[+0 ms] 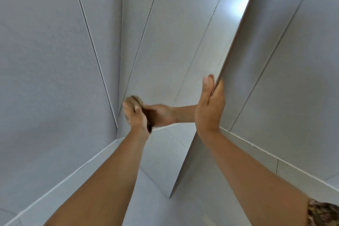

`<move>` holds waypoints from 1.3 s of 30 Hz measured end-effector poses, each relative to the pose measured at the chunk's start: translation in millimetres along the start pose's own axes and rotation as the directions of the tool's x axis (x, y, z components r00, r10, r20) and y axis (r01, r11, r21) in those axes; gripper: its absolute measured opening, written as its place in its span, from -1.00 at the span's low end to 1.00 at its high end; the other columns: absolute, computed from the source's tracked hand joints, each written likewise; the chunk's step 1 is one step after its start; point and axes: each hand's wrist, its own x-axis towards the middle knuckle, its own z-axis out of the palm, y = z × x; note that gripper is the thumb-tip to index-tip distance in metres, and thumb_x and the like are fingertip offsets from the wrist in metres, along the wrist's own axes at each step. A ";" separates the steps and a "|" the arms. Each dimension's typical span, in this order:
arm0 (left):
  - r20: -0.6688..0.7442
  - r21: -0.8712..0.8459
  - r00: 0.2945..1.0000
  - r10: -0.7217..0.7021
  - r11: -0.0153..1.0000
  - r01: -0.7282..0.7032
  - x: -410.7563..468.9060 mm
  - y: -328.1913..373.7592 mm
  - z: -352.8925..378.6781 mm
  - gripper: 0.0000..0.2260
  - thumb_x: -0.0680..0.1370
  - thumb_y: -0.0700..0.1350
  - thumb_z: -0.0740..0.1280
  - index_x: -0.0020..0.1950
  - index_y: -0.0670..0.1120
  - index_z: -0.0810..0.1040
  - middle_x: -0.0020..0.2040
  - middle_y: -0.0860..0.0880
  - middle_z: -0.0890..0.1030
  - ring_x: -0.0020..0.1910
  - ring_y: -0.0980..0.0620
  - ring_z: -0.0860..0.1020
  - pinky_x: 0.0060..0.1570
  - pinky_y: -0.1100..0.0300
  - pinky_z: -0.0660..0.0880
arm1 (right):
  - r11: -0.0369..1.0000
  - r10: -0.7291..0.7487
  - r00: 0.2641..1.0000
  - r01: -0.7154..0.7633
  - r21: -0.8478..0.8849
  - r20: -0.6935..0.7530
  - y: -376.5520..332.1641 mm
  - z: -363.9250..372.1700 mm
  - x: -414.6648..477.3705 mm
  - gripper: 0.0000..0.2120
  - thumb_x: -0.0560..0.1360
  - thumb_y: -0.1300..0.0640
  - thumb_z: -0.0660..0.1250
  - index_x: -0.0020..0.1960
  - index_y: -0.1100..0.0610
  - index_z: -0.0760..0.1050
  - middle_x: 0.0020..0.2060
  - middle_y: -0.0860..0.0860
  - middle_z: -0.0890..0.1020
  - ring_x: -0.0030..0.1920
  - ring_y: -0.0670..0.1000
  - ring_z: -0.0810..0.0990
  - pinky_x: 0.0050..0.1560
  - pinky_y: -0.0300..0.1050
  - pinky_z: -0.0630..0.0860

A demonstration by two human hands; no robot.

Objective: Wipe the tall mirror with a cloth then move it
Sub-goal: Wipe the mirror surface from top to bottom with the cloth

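Observation:
The tall mirror (174, 46) stands upright in front of me in a corner, its glass reflecting pale tiles and my own arm. My right hand (210, 108) grips the mirror's thin right edge, thumb on the glass side and fingers behind it. My left hand (135, 115) is closed on a bunched brown cloth (134, 100) and presses it against the glass near the mirror's left edge. The reflection of that hand meets it at the cloth. The mirror's lower part runs down to the floor between my forearms.
Grey tiled walls (51, 60) close in on the left and on the right (293, 79). A pale skirting strip (77, 170) runs along the floor. A patterned sleeve (322, 213) shows at the lower right.

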 end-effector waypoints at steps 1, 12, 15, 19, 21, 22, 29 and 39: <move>0.000 -0.008 0.990 0.139 0.990 -0.139 20.6 6.4 7.4 -0.50 0.36 0.26 0.16 0.26 0.13 0.41 0.28 -0.05 0.53 0.32 -0.21 0.52 0.25 -0.23 0.53 | 0.999 0.041 0.998 -0.041 0.023 0.038 4.7 -1.6 -11.0 -0.85 0.62 0.06 0.17 0.07 0.13 0.41 -0.02 -0.28 0.52 -0.07 -0.57 0.44 -0.05 -0.62 0.30; 0.003 -0.006 0.965 -0.262 0.965 0.262 -32.1 -0.8 0.5 -0.43 0.47 0.38 0.10 0.15 -0.03 0.55 0.07 -0.08 0.61 0.07 -0.07 0.58 -0.02 -0.01 0.55 | 0.947 0.246 0.919 -0.296 0.128 0.307 26.9 -19.4 -37.9 -0.69 0.58 0.01 0.26 0.13 0.26 0.37 0.15 0.00 0.60 0.13 -0.36 0.51 0.10 -0.48 0.42; -0.044 -0.035 0.860 -0.508 0.861 0.507 -47.7 -16.1 -16.1 -0.61 0.59 0.05 0.04 -0.37 -0.09 0.40 -0.32 -0.18 0.47 -0.32 -0.12 0.49 -0.27 0.11 0.45 | 0.947 0.258 0.912 -0.304 0.104 0.318 32.6 -18.9 -39.8 -0.58 0.57 -0.07 0.24 0.26 0.22 0.32 0.35 -0.05 0.48 0.33 -0.24 0.41 0.27 -0.46 0.31; -0.030 -0.074 0.993 -0.111 0.991 0.108 -61.6 3.9 3.2 -0.74 0.67 0.13 0.09 0.07 0.02 0.48 0.10 -0.11 0.59 0.08 -0.13 0.59 0.03 -0.03 0.55 | 0.941 0.251 0.909 -0.309 0.135 0.332 31.4 -24.0 -40.5 -0.79 0.58 -0.03 0.25 0.06 0.05 0.28 0.11 -0.13 0.59 0.21 -0.30 0.48 0.25 -0.42 0.35; 0.044 0.015 0.989 0.139 0.990 -0.140 -57.8 12.8 16.4 -0.50 0.55 0.37 0.17 0.38 0.14 0.42 0.47 -0.11 0.46 0.43 -0.18 0.46 0.37 -0.27 0.42 | 0.941 0.218 0.921 -0.286 0.182 0.323 28.3 -25.3 -40.0 -0.81 0.59 0.03 0.25 -0.08 0.09 0.27 -0.21 -0.25 0.50 -0.05 -0.26 0.51 0.07 -0.42 0.40; 0.085 0.034 0.972 0.219 0.974 -0.223 -59.0 16.8 20.7 -0.44 0.49 0.44 0.16 0.46 0.33 0.30 0.55 -0.04 0.37 0.51 -0.12 0.38 0.43 -0.28 0.35 | 0.945 0.199 0.928 -0.267 0.189 0.315 26.5 -25.8 -40.3 -0.78 0.59 0.04 0.25 -0.14 0.08 0.26 -0.31 -0.24 0.43 -0.18 -0.23 0.45 -0.04 -0.40 0.41; 0.008 -0.055 0.968 -0.253 0.966 0.253 -100.7 2.4 23.7 -0.45 0.52 0.25 0.09 0.32 -0.08 0.48 0.30 -0.13 0.57 0.26 -0.14 0.56 0.32 -0.21 0.45 | 0.967 0.154 0.939 -0.207 0.149 0.307 24.1 -28.3 -39.7 -0.73 0.61 0.06 0.21 -0.18 0.10 0.20 -0.36 -0.20 0.31 -0.33 -0.24 0.32 -0.20 -0.39 0.34; 0.168 0.095 0.856 0.488 0.857 -0.507 -157.2 2.9 41.2 -0.54 0.70 0.05 0.05 0.61 0.05 0.19 0.64 -0.05 0.20 0.62 0.00 0.17 0.60 0.10 0.10 | 0.951 0.126 0.942 -0.204 0.231 0.310 32.0 -26.6 -39.2 -0.69 0.64 -0.02 0.11 -0.11 0.21 0.37 -0.26 0.05 0.48 -0.20 -0.02 0.47 -0.05 -0.16 0.46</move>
